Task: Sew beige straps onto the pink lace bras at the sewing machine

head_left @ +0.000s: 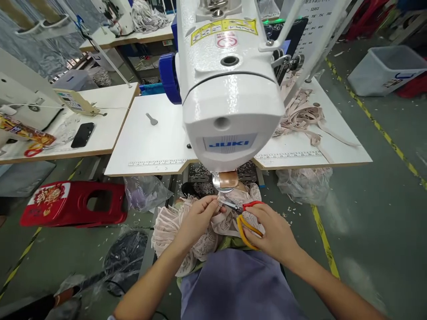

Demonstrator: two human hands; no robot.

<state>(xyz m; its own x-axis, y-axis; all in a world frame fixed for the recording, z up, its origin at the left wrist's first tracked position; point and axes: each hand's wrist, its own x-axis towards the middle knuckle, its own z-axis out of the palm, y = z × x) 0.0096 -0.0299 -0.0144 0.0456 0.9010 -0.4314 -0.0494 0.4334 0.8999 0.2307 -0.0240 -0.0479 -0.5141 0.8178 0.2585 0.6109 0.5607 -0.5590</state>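
My right hand (271,231) grips a pair of scissors (249,222) by its handles, one red and one yellow-orange. The blades point left, their tips close to the fingers of my left hand (202,215). Between thumb and fingertips, my left hand pinches the edge of a pale pink lace garment (230,222), in front of the sewing machine's head. More pale pink lace pieces (170,226) are bunched over my lap, partly under my left forearm. The exact spot where blades and fabric meet is too small to make out.
A white sewing machine (233,102) stands over a white table (150,138), just beyond my hands. Pink straps (302,115) lie on its right side. A red stool (76,202) is at the left, a grey bin (387,73) at the far right.
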